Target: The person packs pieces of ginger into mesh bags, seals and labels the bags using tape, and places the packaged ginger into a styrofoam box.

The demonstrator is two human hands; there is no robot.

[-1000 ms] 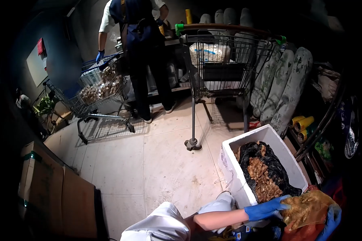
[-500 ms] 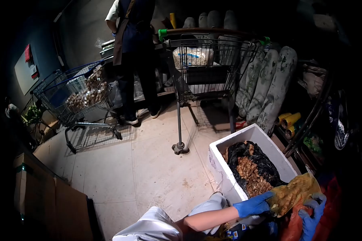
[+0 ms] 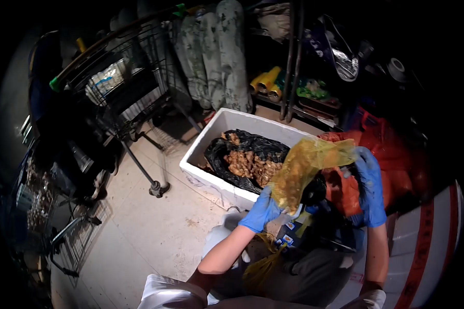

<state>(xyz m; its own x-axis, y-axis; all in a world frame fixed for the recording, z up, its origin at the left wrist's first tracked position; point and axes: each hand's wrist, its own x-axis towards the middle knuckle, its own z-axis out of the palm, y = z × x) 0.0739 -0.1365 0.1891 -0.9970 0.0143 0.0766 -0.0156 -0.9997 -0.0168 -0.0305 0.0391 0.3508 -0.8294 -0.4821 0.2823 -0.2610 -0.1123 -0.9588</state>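
A yellow mesh bag (image 3: 300, 170) is stretched between my two blue-gloved hands, with its lower end bulging near the left one. My left hand (image 3: 263, 210) is closed on that lower end, beside the front rim of a white foam box (image 3: 203, 172). At the bag's far right end, my right hand (image 3: 370, 180) grips the mesh. Inside the box, an open black plastic bag (image 3: 263, 145) holds knobbly brown pieces (image 3: 248, 166) that look like ginger. The yellow bag covers the box's right corner. What the mesh contains is hard to make out.
Red bags (image 3: 392, 149) lie to the right, above a white box with red tape (image 3: 423, 242). A shopping cart (image 3: 134, 92) stands at left, near a person in dark clothes (image 3: 49, 98). Large pale green melons (image 3: 232, 56) lean behind the foam box.
My view has swung right and down, so the box and carts appear further left. My hands have moved apart, and the yellow bag is now stretched out between them.
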